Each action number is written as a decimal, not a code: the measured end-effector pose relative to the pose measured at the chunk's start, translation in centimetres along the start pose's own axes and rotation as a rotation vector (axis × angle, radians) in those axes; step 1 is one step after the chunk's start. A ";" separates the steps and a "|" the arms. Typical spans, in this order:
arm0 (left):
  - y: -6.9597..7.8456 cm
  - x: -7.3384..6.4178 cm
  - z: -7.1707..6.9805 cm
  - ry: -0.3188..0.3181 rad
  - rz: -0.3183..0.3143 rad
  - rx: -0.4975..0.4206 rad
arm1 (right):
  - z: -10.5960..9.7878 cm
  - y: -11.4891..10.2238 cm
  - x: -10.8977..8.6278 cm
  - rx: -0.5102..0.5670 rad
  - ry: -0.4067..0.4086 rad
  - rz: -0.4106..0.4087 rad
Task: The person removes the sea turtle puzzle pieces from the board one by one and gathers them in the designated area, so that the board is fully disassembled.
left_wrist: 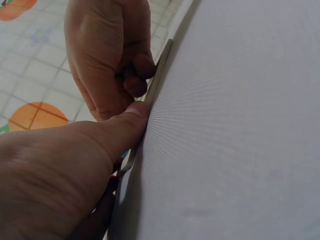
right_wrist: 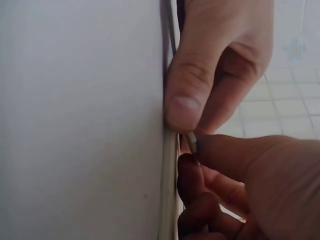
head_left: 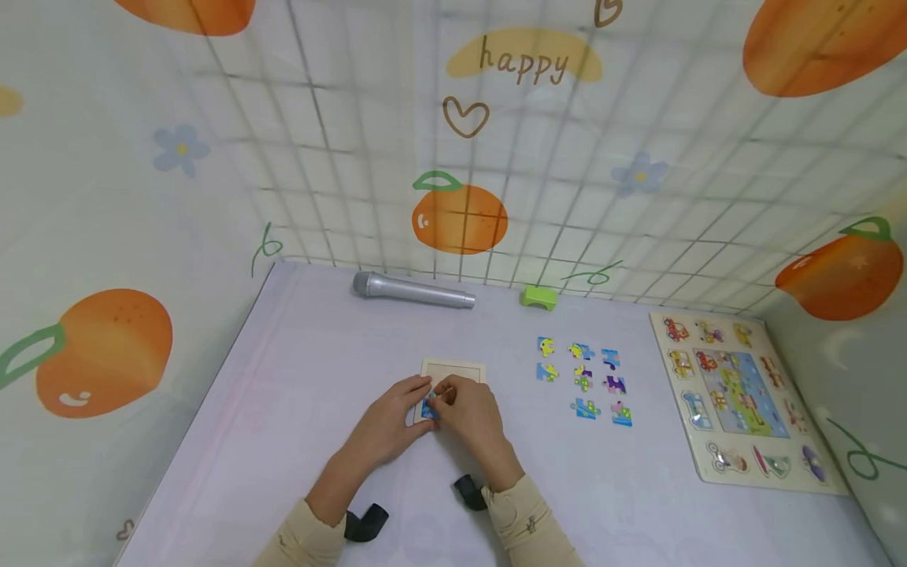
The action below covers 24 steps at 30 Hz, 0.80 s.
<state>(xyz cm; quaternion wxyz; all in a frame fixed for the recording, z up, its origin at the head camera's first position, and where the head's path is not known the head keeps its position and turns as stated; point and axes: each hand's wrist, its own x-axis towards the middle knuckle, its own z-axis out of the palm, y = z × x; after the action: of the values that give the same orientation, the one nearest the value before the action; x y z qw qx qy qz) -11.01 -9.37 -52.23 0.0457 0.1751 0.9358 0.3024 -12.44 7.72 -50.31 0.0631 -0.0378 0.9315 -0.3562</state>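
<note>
A small wooden puzzle tray lies on the table, mostly covered by the hands. My left hand grips its near left side, the thumb along the near edge and the fingers on the far side. A blue puzzle piece shows in the tray's lower left corner. Over the tray, my right hand pinches a small puzzle piece between thumb and fingers, seen edge-on in the right wrist view. The piece's picture is hidden by the fingers.
Several loose puzzle pieces lie in rows right of the tray. Farther right is a large wooden picture board. A silver toy microphone and a green block lie along the back, before a printed curtain over a wire grid.
</note>
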 end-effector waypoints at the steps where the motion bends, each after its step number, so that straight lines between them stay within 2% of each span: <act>1: 0.0 0.0 0.0 0.002 0.002 -0.001 | -0.1 0.0 0.0 0.007 -0.001 0.002; 14: 0.2 -0.2 -0.1 0.009 0.021 0.020 | -1.8 1.4 -0.3 0.024 0.000 0.052; 24: 0.3 -0.3 -0.1 0.007 0.000 0.014 | -2.9 2.3 -0.3 -0.007 0.002 0.084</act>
<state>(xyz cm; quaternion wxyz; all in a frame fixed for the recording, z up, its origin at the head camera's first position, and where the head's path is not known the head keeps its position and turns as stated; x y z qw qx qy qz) -10.68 -9.26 -52.02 0.0413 0.1745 0.9381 0.2963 -12.63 11.34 -49.65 0.0768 0.0017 0.9336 -0.3499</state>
